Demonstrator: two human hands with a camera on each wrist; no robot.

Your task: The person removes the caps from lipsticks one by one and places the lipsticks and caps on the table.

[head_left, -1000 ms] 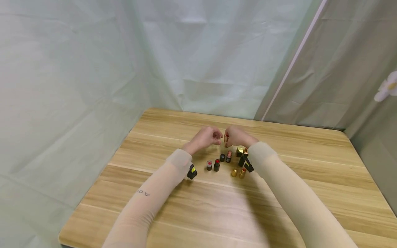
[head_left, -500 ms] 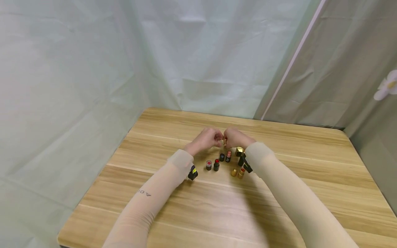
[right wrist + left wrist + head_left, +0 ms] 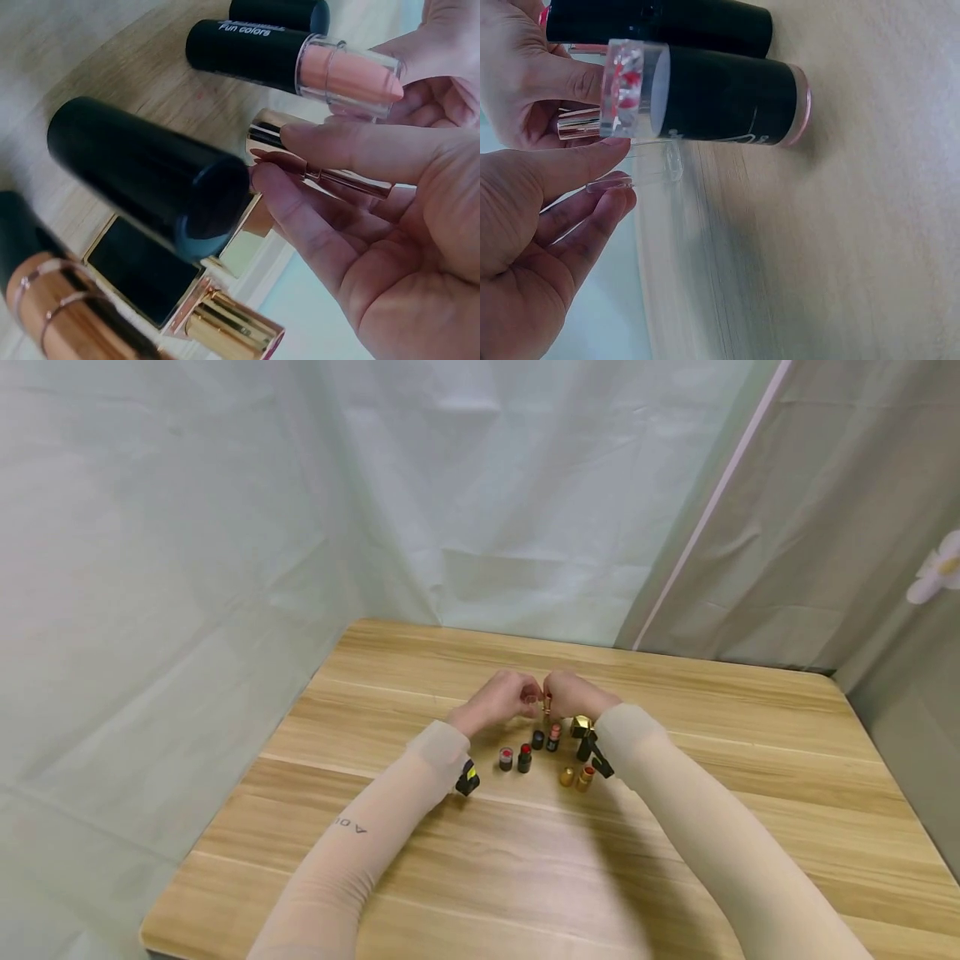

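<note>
A wooden table (image 3: 720,827) is standing in a corner hung with pale green cloth (image 3: 187,527). Near its middle, the left hand (image 3: 498,697) and the right hand (image 3: 573,693) are meeting just above a cluster of upright lipsticks (image 3: 551,752), kept close by and within easy reach. The right hand's fingers (image 3: 315,202) are curling round a slim gold lipstick tube (image 3: 330,176), steadying it in the air. The left hand's fingers (image 3: 585,217) are pinching a clear cap (image 3: 641,169), holding it level with the tube's end. A black lipstick with a clear cap over a pink bullet (image 3: 300,64) is standing on the table just beside the hands.
</note>
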